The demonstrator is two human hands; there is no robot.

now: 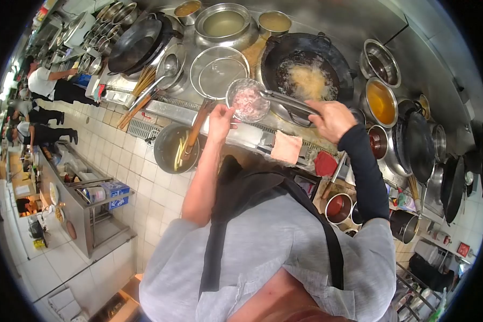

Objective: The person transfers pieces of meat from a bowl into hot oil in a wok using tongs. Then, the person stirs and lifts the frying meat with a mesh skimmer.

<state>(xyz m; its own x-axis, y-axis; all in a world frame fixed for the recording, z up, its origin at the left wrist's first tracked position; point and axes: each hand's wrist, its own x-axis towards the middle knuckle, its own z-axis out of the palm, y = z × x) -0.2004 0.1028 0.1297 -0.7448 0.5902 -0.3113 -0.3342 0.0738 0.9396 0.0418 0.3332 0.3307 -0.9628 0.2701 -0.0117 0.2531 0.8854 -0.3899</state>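
My left hand (220, 122) is closed on the rim of a small bowl (264, 110) with pale pink, raw-looking pieces (247, 102) in it. A pair of metal tongs (290, 100) is in my right hand (333, 122), with the fingers wrapped round it. The tips of the tongs reach over the bowl's right edge; whether they grip a piece I cannot tell. Just beyond the tongs, a dark wok (276, 53) holds bubbling oil with a pale golden mass (307, 79) frying in it. A round wire strainer (220, 72) lies behind the bowl.
Pots of liquid (222, 24) line the back. A bowl of orange oil (381, 102) and more woks (417, 147) stand at the right. On the left are a ladle (169, 65) and another wok (135, 43). A pot (163, 150) sits below my left hand. Several people (43, 81) stand far left.
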